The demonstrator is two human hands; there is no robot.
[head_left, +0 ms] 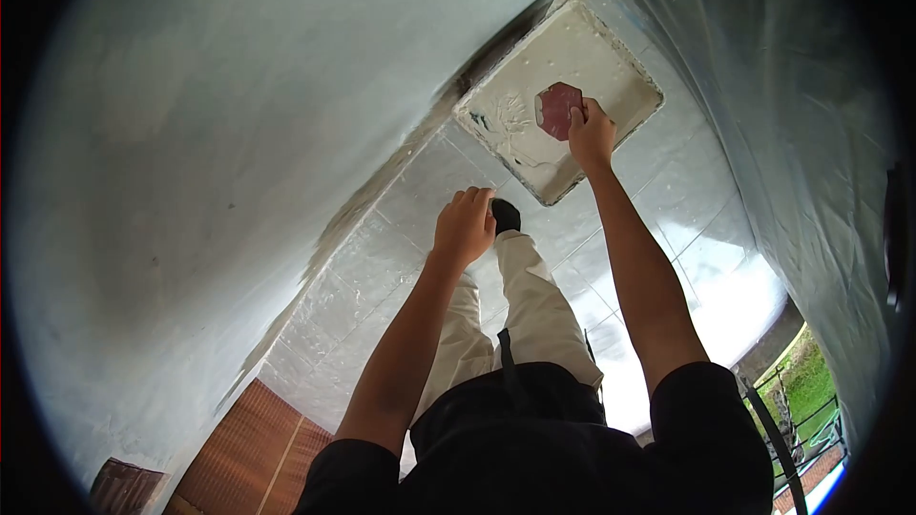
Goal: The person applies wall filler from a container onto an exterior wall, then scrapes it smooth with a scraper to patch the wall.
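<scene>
A large rectangular tray (625, 55) with pale, wet-looking material in it lies on the tiled floor at the upper middle. My right hand (593, 133) grips the edge of a dark red, many-sided flat plate (557, 112) over the tray. Whitish material sticks to the plate's left edge. My left hand (465, 226) hangs below and left of the tray, near my dark-shod foot (506, 216). Its fingers are curled, and what they hold, if anything, is hidden.
A smooth grey-white wall (219, 114) fills the left side. Translucent plastic sheeting (763, 86) hangs along the right. Brown ribbed panelling (243, 448) is at the lower left. Railings and grass (809, 372) show at the lower right.
</scene>
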